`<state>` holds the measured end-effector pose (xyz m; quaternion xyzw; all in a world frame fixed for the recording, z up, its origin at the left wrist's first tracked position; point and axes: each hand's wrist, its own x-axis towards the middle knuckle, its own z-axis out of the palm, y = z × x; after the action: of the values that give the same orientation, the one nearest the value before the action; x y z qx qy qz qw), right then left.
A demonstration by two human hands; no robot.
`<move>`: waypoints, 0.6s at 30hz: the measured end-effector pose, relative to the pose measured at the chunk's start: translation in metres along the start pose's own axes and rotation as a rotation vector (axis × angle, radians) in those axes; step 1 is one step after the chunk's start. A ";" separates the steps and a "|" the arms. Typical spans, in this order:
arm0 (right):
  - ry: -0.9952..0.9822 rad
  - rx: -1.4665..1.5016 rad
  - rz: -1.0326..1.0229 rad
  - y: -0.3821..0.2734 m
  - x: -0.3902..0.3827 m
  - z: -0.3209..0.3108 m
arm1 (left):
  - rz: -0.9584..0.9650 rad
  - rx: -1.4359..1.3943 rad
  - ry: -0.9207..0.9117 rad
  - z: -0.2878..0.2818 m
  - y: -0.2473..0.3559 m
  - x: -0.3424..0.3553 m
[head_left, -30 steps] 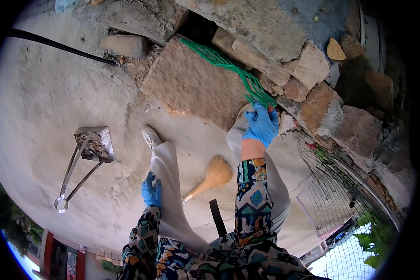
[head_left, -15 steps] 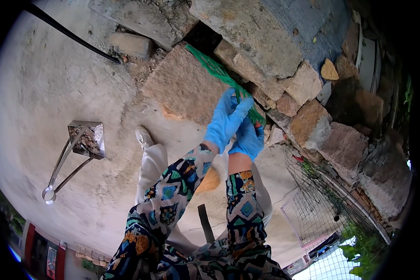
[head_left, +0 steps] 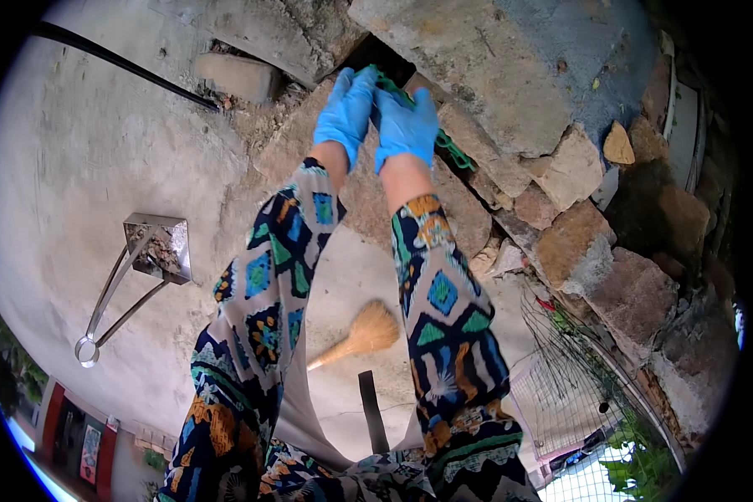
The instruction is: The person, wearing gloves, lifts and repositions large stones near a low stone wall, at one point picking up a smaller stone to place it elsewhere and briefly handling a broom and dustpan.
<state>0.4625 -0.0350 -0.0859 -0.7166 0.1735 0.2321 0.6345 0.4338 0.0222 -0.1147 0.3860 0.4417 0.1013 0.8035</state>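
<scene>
A strip of green plastic netting [head_left: 453,151] lies over the gap between a flat slab and the stone wall. Both my hands wear blue gloves and are close together at its upper end, beside a dark hole [head_left: 383,52]. My left hand [head_left: 345,110] has its fingertips pinched at the upper end of the netting. Right beside it, my right hand [head_left: 404,124] grips the strip, with green strands showing between thumb and fingers. The netting's lower end trails out past my right hand along the gap. Some fingertips are hidden behind the gloves.
A metal dustpan [head_left: 161,247] with debris sits on the concrete at left. A straw hand broom [head_left: 366,328] lies between my arms. Rough stones [head_left: 569,243] line the right side, above wire mesh [head_left: 581,393]. A black hose [head_left: 130,65] runs at upper left.
Both hands have moved up and away along the gap to the dark hole, taking the netting's upper part with them. The netting looks more bunched. The broom is now in fuller view.
</scene>
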 end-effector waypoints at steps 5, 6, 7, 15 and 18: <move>-0.297 -0.638 -0.242 0.038 0.055 -0.032 | 0.021 -0.061 0.113 -0.020 -0.007 -0.030; -0.380 -0.769 -0.187 0.040 0.055 -0.034 | 0.005 -0.034 0.115 -0.033 -0.010 -0.037; -0.407 -0.832 -0.207 0.044 0.058 -0.042 | -0.022 -0.020 0.104 -0.039 -0.020 -0.044; -0.493 -1.020 -0.783 0.047 0.050 -0.068 | -0.099 -0.132 -0.013 -0.077 -0.094 -0.120; -0.606 -1.127 -0.704 0.061 0.053 -0.075 | -0.240 -0.084 -0.080 -0.095 -0.099 -0.158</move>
<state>0.4817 -0.1153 -0.1589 -0.8521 -0.3961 0.2566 0.2264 0.2480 -0.0742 -0.1150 0.3002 0.4479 0.0075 0.8422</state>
